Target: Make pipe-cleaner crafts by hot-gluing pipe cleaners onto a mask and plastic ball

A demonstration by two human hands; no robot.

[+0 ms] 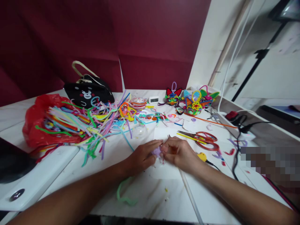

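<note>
Near the middle of the table both my hands meet over a small lilac fuzzy piece (pixel 156 151), which looks like coiled pipe cleaner. My left hand (pixel 142 156) grips it from the left between thumb and fingers. On the other side my right hand (pixel 179 153) is closed in a pinch against it; the fingertips hide whatever they hold. A sheet of white paper (pixel 164 173) lies under the hands. Just beyond them sits a clear plastic dome (pixel 140 131). Orange-handled scissors (pixel 206 140) lie past my right hand, beside a yellow stick.
Loose pipe cleaners (pixel 93 122) spill from a red plastic bag (pixel 35 125) at left, before a black bag (pixel 87 92). Finished fuzzy ornaments (pixel 194 106) and a small digital timer (pixel 153 100) stand behind. A translucent stick (pixel 191 197), yellow corded tool (pixel 202 157) and power strip (pixel 246 135) are rightward.
</note>
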